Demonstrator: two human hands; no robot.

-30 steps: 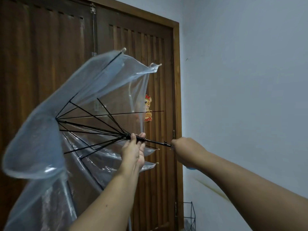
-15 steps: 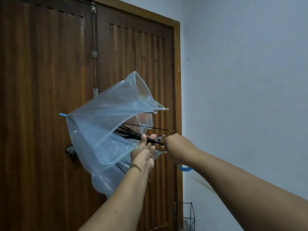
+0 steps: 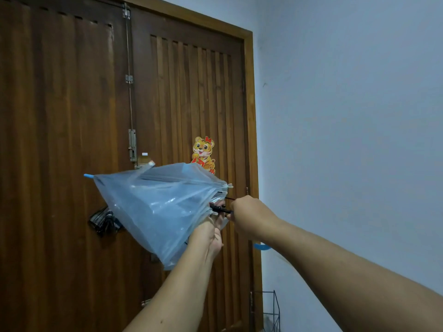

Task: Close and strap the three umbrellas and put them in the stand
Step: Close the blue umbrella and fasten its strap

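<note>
Two hands work on one clear plastic umbrella with a pale blue tint (image 3: 158, 209), held out sideways at chest height before a dark slatted wooden door (image 3: 72, 116). The left hand (image 3: 211, 233) curls up around the black runner on the shaft (image 3: 219, 208) under the gathered canopy; the right hand (image 3: 249, 216) is clenched on the shaft's near end, its curved blue handle (image 3: 261, 246) showing below the wrist.

The canopy is folded but loose, a slack, glossy, crinkled cone, its thin black ribs drawn together and white rib tips (image 3: 227, 186) splayed. From here, I judge the runner may not latch if it stops short, letting the ribs spring out; slippery film could also bunch unevenly and resist the strap, which I cannot make out.

At lower right stands a thin blue wire stand (image 3: 273, 312), probably the target, well apart from the umbrella. A dark striped object (image 3: 103, 220), possibly another umbrella, hangs against the door.
</note>
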